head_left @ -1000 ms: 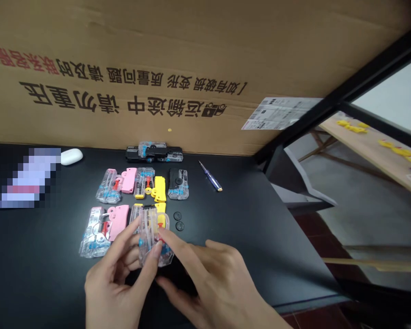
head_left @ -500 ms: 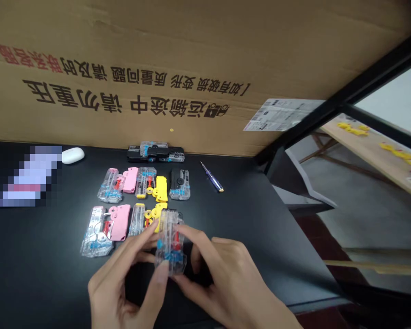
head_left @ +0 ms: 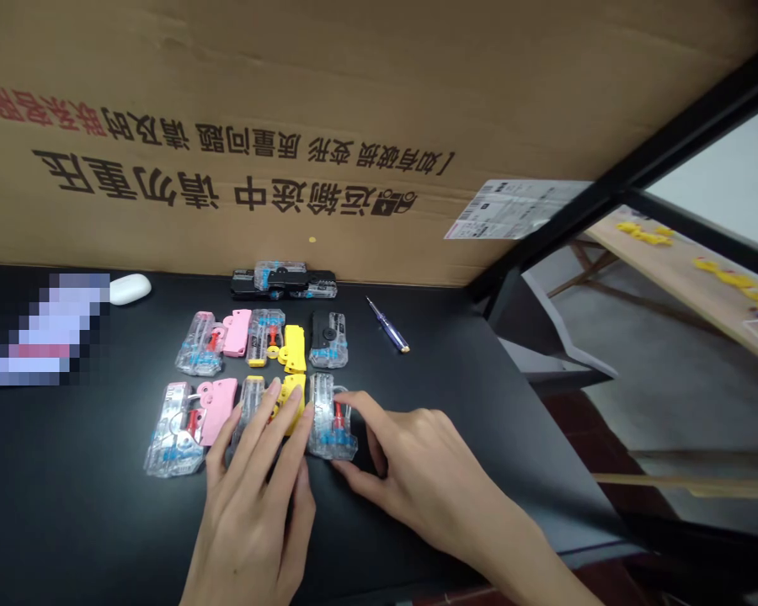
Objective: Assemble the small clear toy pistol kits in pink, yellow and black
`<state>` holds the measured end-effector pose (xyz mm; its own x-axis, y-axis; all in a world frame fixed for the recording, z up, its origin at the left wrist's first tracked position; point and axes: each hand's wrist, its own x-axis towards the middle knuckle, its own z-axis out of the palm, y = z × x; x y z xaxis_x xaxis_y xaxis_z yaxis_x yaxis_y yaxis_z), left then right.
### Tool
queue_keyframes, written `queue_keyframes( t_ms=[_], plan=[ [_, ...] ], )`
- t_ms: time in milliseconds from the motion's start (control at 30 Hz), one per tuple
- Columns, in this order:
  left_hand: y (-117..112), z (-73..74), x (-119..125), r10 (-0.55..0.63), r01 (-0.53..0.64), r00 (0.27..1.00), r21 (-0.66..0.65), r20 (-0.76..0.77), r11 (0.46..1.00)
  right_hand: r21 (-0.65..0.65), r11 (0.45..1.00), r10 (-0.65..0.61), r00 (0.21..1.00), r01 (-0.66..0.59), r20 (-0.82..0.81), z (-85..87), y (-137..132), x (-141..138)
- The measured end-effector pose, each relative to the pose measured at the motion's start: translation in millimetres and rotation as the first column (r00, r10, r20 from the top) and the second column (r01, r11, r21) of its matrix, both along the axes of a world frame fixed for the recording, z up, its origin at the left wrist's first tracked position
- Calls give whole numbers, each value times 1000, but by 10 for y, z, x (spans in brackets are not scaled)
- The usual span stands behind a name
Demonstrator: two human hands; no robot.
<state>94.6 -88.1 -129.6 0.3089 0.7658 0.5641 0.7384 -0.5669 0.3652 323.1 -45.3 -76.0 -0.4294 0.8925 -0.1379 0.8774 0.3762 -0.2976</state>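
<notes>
A clear plastic toy piece with red and blue parts inside (head_left: pixel 332 418) lies flat on the black table (head_left: pixel 88 488), at the right end of the front row. My right hand (head_left: pixel 417 467) touches its right edge with index finger and thumb, fingers apart. My left hand (head_left: pixel 258 497) lies flat with fingers stretched out, its tips over the clear and yellow piece (head_left: pixel 271 402) just left of it. A clear and pink piece (head_left: pixel 186 425) is at the row's left end.
A back row holds clear, pink, yellow and black toy pieces (head_left: pixel 262 338), with a black assembled one (head_left: pixel 284 281) behind. A small screwdriver (head_left: pixel 387 326), a white earbud case (head_left: pixel 130 288) and a blurred object (head_left: pixel 47 330) lie nearby. A large cardboard box (head_left: pixel 290 126) stands behind. The table's edge is at the right.
Both hands lowered the clear piece from mid-air and laid it flat at the right end of the front row. My left hand let go and flattened out.
</notes>
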Motion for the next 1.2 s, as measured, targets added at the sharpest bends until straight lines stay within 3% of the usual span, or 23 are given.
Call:
queue_keyframes(
  t_ms=[567,1200],
  plan=[
    [-30,-27,-59,-24,25,998,-16,53,1000,73,996,39,971,-57,236,98,76,-72],
    [-37,18,-39,25,-27,981,7,190,1000,7,999,37,990,-39,138,54,99,-55]
  ],
)
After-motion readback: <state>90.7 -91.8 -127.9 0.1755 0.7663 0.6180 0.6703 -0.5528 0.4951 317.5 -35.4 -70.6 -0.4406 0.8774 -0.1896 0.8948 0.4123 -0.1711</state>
